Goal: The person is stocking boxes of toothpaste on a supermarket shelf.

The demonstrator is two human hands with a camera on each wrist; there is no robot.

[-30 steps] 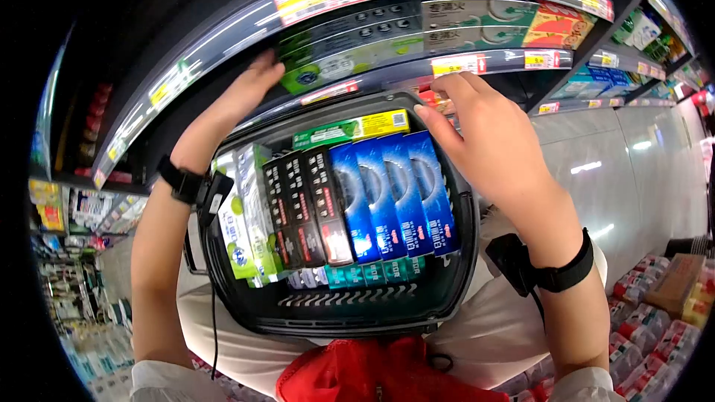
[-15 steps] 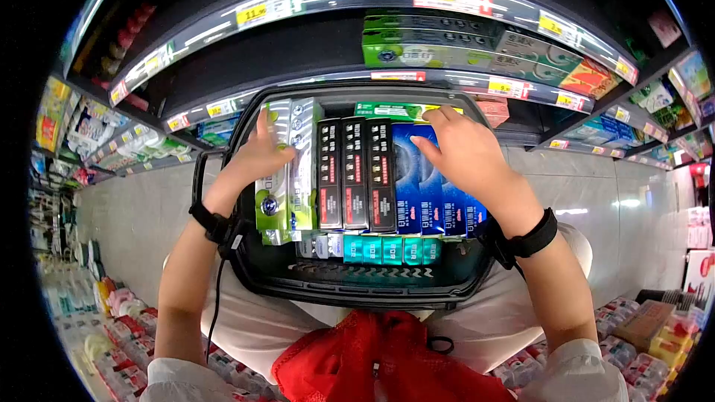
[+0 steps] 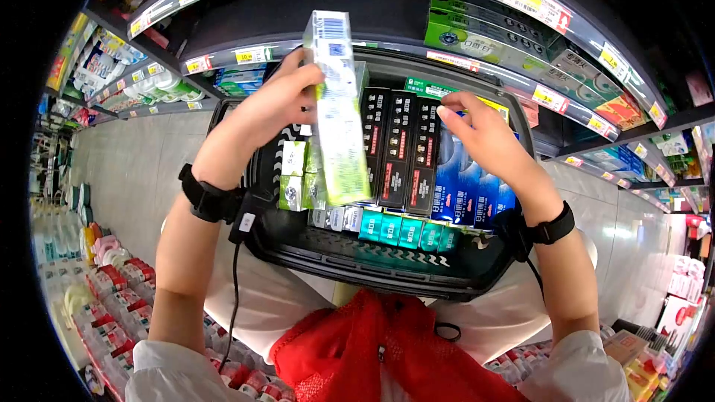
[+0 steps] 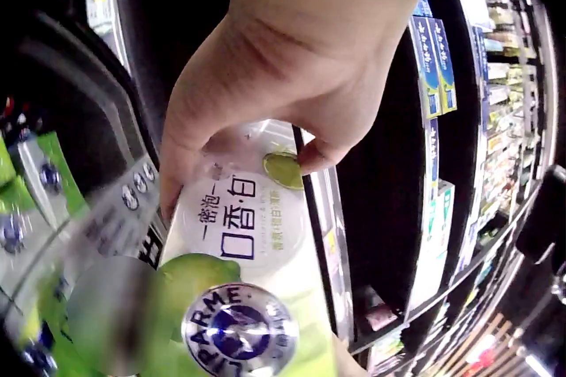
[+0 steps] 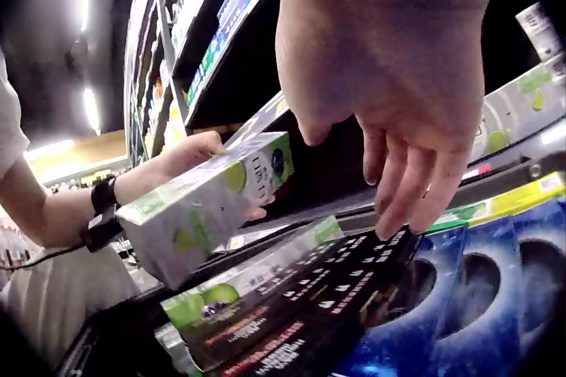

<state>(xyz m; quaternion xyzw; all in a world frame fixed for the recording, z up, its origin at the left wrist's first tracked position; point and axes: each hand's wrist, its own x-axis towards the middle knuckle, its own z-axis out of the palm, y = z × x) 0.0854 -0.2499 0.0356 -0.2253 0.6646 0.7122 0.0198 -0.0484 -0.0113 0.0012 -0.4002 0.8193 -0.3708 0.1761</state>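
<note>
My left hand [image 3: 264,119] grips a tall white and green toothpaste box [image 3: 342,112] by its far part, raised and tilted above the left side of the dark basket [image 3: 339,274]. Lime pictures and dark lettering show on its face in the left wrist view. Over the basket's far right, my right hand [image 3: 484,130] hangs with loosely bent fingers, its fingertips right at the ends of the black boxes [image 3: 395,149] and blue boxes [image 3: 465,186]. Smaller white and green boxes [image 3: 292,171] lie below the left hand; teal boxes [image 3: 391,231] line the near side.
A dark shelf [image 3: 261,18] with price tags runs beyond the basket. Green and grey boxes [image 3: 477,30] are stacked on its right part. The basket sits on the person's lap, near a red cloth [image 3: 372,342]. Red and white packs [image 3: 123,305] stand at lower left.
The left hand moved from the shelf to the basket's left side, then lifted the white and green toothpaste box. The right hand came over the boxes and stays there. The view swung left.
</note>
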